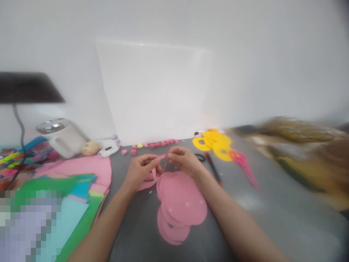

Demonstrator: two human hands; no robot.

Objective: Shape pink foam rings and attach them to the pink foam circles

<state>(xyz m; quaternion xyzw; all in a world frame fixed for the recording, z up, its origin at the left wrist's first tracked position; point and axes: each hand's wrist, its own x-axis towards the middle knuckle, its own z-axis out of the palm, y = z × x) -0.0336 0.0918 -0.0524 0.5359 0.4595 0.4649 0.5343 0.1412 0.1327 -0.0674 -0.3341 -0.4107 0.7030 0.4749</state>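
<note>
My left hand (140, 169) and my right hand (183, 160) meet above the grey table. Stretched between their fingertips is a curling pink paper strip (158, 159), pinched on both sides, with a loop hanging below the left fingers. Something thin shows near the right fingertips, too blurred to name. Just under the right hand lies an overlapping pile of pink rounded paper cutouts (185, 207), with small white specks on top. Behind both hands runs a row of small rolled pink paper pieces (155, 145), one of them yellow.
Pink-handled scissors (245, 167), a dark pen (214, 169) and yellow paper rings (218, 140) lie to the right. Coloured paper sheets (73, 211), a white mug (65, 143) and a white oval device (109, 148) occupy the left. A white board (155, 94) stands behind.
</note>
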